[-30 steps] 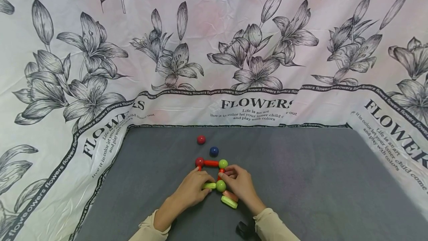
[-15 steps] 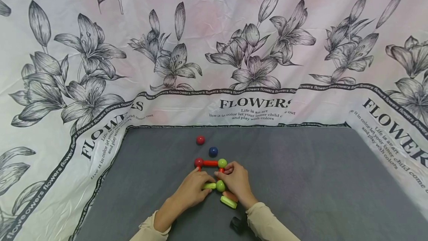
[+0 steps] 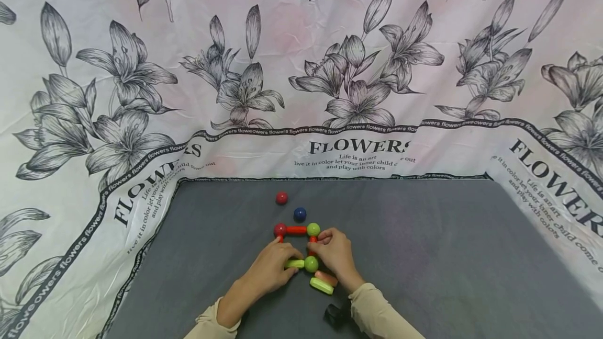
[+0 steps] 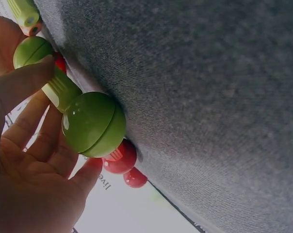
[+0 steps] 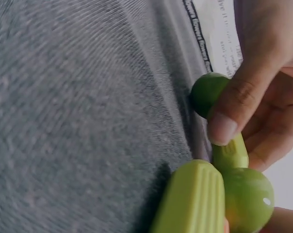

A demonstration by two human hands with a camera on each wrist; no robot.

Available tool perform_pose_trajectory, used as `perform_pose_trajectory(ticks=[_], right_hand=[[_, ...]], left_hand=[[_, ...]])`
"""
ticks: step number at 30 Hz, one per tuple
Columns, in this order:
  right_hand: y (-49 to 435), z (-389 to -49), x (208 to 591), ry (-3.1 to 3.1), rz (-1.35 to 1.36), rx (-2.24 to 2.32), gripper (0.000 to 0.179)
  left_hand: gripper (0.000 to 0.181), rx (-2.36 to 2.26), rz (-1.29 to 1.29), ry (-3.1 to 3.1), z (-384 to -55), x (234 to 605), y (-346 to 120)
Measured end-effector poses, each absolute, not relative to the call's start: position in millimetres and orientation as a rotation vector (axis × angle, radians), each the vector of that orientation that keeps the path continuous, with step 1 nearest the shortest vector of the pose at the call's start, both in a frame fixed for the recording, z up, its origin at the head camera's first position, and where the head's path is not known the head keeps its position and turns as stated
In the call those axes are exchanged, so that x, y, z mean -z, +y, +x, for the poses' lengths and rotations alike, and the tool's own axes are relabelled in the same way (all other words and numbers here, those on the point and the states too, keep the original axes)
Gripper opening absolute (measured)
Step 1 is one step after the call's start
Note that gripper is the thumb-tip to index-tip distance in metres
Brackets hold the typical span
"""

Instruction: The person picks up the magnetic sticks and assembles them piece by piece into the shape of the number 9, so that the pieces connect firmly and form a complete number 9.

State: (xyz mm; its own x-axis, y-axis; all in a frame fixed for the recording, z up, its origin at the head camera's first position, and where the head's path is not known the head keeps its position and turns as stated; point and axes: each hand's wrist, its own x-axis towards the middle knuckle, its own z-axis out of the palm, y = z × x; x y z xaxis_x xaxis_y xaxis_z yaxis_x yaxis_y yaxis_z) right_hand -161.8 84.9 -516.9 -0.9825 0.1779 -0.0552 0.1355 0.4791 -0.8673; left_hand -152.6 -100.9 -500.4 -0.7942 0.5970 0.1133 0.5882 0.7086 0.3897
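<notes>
Magnetic rods and balls form a near-square frame on the dark table in the head view. Its far side is a red rod [image 3: 297,229] between a red ball [image 3: 280,230] and a green ball [image 3: 313,229]. My left hand [image 3: 268,266] pinches the near yellow-green rod [image 4: 62,90], which joins the near green ball [image 3: 311,263] to another green ball [image 4: 94,124], hidden in the head view. My right hand [image 3: 335,252] has thumb and fingers at the right-side red rod [image 3: 313,246], partly covering it. A left-side red rod [image 3: 280,238] shows only its far end.
Beyond the frame lie a loose blue ball [image 3: 300,214] and a red ball [image 3: 281,198]. An orange rod [image 3: 326,278] and a yellow-green rod [image 3: 322,285] lie beside the near corner. A black object [image 3: 334,315] is by the right wrist. Flower-printed cloth [image 3: 358,153] borders the table.
My right wrist has swung slightly left, its fingers still at the right-side red rod. That rod now stands straighter. The left hand has hardly moved.
</notes>
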Motion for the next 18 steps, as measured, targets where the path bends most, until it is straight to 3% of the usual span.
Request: perform_pose_trajectory(ticks=[18], right_hand=[[90.0, -167.6, 511.5, -2.624, -0.404, -1.806, 0.032]], left_hand=[[0.019, -0.612, 1.002, 2.906, -153.0, 501.6, -99.9]])
